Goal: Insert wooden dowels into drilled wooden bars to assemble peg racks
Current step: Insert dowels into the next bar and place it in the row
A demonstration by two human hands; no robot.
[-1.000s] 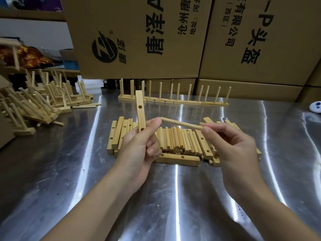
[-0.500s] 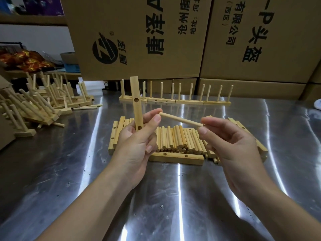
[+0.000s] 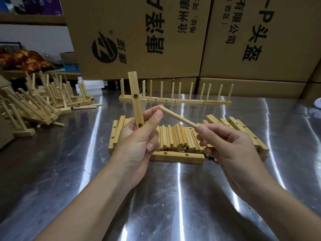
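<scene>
My left hand (image 3: 139, 141) grips a drilled wooden bar (image 3: 136, 100) upright, two holes facing me. My right hand (image 3: 229, 148) pinches a wooden dowel (image 3: 178, 118) by its right end. The dowel slants up to the left, and its free tip lies at my left thumb and forefinger, beside the bar's lower hole. Under both hands lies a pile of loose dowels (image 3: 175, 138), framed by drilled bars (image 3: 177, 156) lying flat on the steel table (image 3: 69, 171).
A row of finished peg racks (image 3: 175, 100) stands at the back of the table. More racks (image 3: 40, 105) are heaped at the far left. Large cardboard boxes (image 3: 156, 37) wall off the back. A white object (image 3: 317, 103) sits at the right edge.
Both hands have risen slightly with the bar and dowel. The dowel's free tip has moved closer to my left thumb and the bar.
</scene>
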